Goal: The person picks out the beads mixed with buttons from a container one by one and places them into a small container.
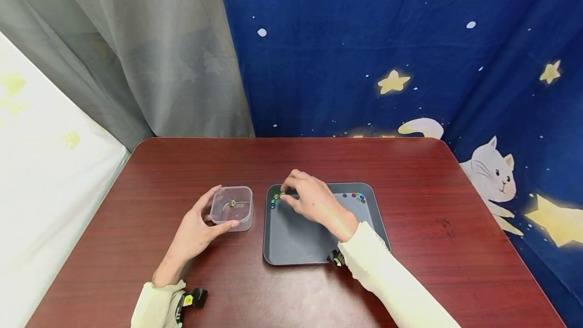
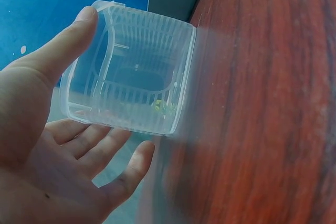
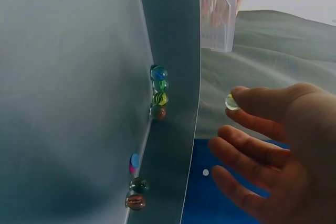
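Note:
My left hand [image 1: 193, 232] holds a clear plastic box [image 1: 252, 219], thumb on the near side and fingers round the far side; the box stands on the table. Inside lies a yellow-green glass marble [image 1: 233, 203], blurred through the wall in the left wrist view. Over the far left corner of a grey tray [image 1: 296, 247], my right hand [image 1: 314, 200] pinches a clear marble [image 3: 231, 103] with a yellow-green streak between thumb and index finger. Below it, several marbles [image 3: 160, 98] rest in a row along the tray's edge.
More coloured marbles [image 1: 359, 197] lie near the tray's far right corner. Flat blue and pink pieces [image 3: 134, 161] show beside marbles in the right wrist view. The reddish wooden table [image 1: 437, 206] backs onto grey and blue curtains [image 1: 319, 65].

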`<control>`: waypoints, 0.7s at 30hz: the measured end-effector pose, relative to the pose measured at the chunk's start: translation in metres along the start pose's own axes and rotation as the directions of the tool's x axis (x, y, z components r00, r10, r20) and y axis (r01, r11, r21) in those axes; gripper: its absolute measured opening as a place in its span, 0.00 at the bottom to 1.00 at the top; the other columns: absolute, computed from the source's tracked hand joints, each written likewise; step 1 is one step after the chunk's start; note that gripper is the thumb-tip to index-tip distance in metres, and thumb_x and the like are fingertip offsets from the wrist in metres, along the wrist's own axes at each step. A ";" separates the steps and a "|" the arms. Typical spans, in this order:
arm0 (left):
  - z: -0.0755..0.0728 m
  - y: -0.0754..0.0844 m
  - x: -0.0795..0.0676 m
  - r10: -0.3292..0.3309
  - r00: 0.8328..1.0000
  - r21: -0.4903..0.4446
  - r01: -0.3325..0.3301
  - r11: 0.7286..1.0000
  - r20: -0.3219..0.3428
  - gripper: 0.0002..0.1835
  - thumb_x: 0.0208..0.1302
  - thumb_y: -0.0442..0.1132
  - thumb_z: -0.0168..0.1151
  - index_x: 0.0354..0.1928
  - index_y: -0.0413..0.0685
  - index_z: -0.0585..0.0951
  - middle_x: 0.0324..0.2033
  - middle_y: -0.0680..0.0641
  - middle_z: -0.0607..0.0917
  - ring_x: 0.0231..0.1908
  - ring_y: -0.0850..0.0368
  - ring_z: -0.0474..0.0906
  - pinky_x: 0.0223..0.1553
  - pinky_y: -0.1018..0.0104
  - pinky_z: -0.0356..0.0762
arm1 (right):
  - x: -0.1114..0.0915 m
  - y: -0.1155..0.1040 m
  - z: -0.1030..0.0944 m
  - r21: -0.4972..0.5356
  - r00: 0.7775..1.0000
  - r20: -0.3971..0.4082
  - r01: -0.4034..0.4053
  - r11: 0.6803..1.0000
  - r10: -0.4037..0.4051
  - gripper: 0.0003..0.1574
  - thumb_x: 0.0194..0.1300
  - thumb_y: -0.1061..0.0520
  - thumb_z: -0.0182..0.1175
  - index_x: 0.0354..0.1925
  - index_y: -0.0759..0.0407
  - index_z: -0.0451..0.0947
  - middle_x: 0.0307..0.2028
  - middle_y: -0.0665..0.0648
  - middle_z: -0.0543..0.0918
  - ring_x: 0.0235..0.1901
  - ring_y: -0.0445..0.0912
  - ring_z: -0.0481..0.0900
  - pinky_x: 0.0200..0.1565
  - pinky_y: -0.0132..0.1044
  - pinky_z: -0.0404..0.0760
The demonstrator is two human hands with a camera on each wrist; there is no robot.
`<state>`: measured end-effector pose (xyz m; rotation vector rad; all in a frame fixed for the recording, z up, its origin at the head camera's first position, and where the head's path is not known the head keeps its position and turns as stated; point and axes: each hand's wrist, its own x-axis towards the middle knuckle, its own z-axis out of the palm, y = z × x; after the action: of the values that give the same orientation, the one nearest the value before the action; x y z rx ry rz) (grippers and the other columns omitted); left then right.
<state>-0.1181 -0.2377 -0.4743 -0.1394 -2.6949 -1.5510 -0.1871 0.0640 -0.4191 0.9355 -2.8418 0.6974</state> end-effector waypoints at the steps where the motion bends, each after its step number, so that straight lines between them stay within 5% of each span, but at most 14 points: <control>1: 0.000 0.000 0.000 0.000 1.000 0.000 0.000 1.000 -0.001 0.51 0.57 0.45 0.81 0.79 0.63 0.63 0.63 0.39 0.81 0.38 0.57 0.86 0.39 0.73 0.81 | 0.001 -0.001 0.000 0.008 1.000 -0.002 0.001 1.000 -0.001 0.08 0.70 0.49 0.69 0.45 0.50 0.87 0.45 0.49 0.83 0.43 0.47 0.84 0.47 0.46 0.84; 21: 0.000 0.000 0.001 -0.007 1.000 0.008 0.007 1.000 -0.006 0.51 0.56 0.46 0.82 0.79 0.62 0.63 0.63 0.39 0.82 0.40 0.56 0.87 0.40 0.74 0.81 | 0.006 -0.011 0.002 0.106 1.000 -0.009 0.018 0.994 -0.017 0.08 0.72 0.48 0.67 0.46 0.47 0.86 0.47 0.44 0.82 0.48 0.42 0.84 0.52 0.42 0.83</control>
<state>-0.1190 -0.2373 -0.4742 -0.1242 -2.6996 -1.5399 -0.1859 0.0522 -0.4152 0.9682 -2.8101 0.8562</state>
